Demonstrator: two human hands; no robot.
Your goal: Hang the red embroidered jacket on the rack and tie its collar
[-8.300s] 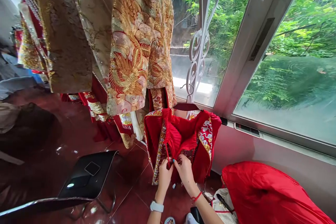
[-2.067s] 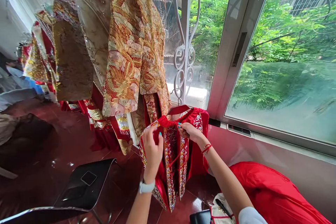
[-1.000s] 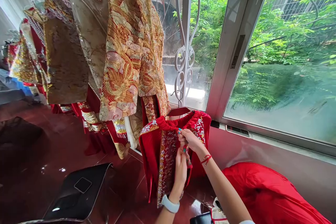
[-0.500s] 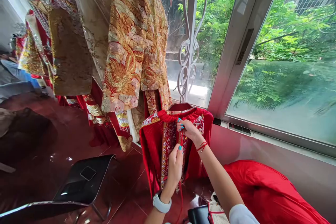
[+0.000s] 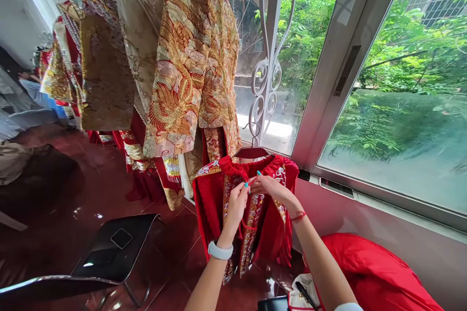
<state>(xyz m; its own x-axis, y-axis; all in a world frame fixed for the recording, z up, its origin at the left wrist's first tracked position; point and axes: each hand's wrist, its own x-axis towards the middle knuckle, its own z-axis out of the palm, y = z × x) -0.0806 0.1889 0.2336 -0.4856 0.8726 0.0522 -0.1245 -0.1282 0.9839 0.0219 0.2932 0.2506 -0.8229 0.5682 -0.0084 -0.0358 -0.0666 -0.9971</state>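
A red embroidered jacket hangs on a hanger in front of me, its gathered red collar at the top. Just below that collar, my left hand, with a pale watch at the wrist, pinches a thin red cord. My right hand, wearing a red string bracelet, meets it from the right with its fingers on the same cord. A loop of cord dangles beneath the hands over the embroidered front bands. The right fingertips are partly hidden behind the left hand.
Gold embroidered garments hang in a row to the left. A black chair holds a phone. Red cloth bulges at lower right near a bag. A window and white scrolled ironwork stand behind.
My right hand has turned and moved slightly down from the collar. My left hand has risen to meet it, and the cord now runs between them instead of straight down.
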